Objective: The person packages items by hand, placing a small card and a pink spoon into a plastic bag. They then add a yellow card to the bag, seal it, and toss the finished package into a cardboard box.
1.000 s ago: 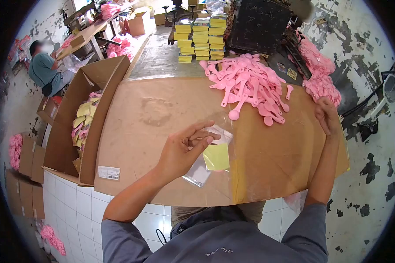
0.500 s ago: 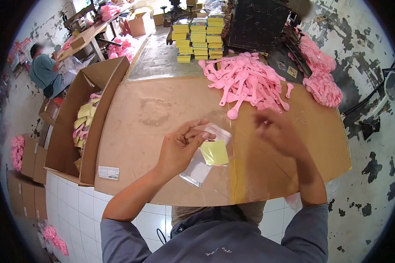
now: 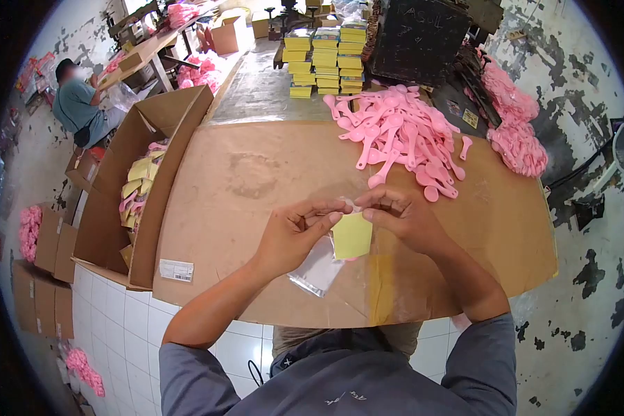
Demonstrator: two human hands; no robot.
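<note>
My left hand (image 3: pixel 299 229) and my right hand (image 3: pixel 400 215) meet over the cardboard-covered table, each pinching the top edge of a small clear bag. A yellow card (image 3: pixel 352 237) shows inside that bag, with a bit of pink at its lower edge. Beneath and to the left lie flat clear bags (image 3: pixel 317 269), partly covered by my left hand. Beyond my right hand spreads a pile of pink scoops (image 3: pixel 395 132).
A long cardboard box (image 3: pixel 180 149) with filled packets stands at the left. Stacks of yellow cards (image 3: pixel 324 61) and a dark box (image 3: pixel 414 41) are at the back. A person (image 3: pixel 80 104) sits at the far left. Pink bundles (image 3: pixel 520 149) lie at the right.
My right hand has moved left from beside the scoops to the bag and closed on its edge. Some scoops at the pile's front have shifted, and pink now shows below the yellow card.
</note>
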